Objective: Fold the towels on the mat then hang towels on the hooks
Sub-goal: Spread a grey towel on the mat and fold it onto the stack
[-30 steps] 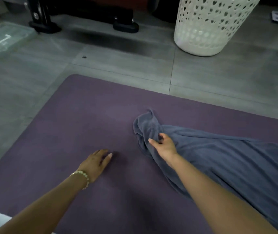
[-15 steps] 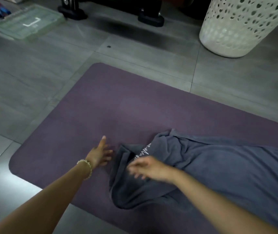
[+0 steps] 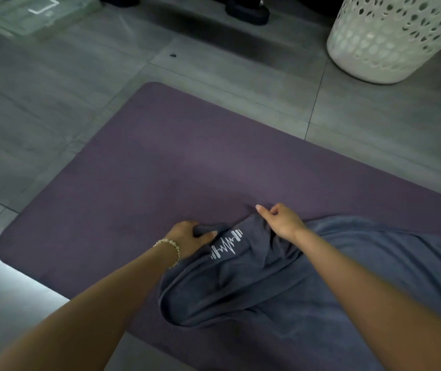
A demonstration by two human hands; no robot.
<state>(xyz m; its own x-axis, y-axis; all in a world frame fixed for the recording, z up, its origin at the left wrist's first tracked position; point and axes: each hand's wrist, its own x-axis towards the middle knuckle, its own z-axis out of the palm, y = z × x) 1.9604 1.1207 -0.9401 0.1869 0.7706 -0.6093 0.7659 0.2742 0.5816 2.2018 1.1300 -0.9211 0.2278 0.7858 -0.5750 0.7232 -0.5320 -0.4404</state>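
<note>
White basket [image 3: 390, 41] well beyond towel [image 3: 361, 263]

One towel [image 3: 348, 277], one mat [image 3: 187, 162], one basket [image 3: 390, 38], two hands, one bracelet [image 3: 170, 249], one clear box [image 3: 26, 14]

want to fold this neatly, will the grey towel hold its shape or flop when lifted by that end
The towel will probably flop: it already lies in soft bunched folds on the mat. It looks large, so the rest would likely drag. Both hands, left hand and right hand, gripping the edge should help.
</note>
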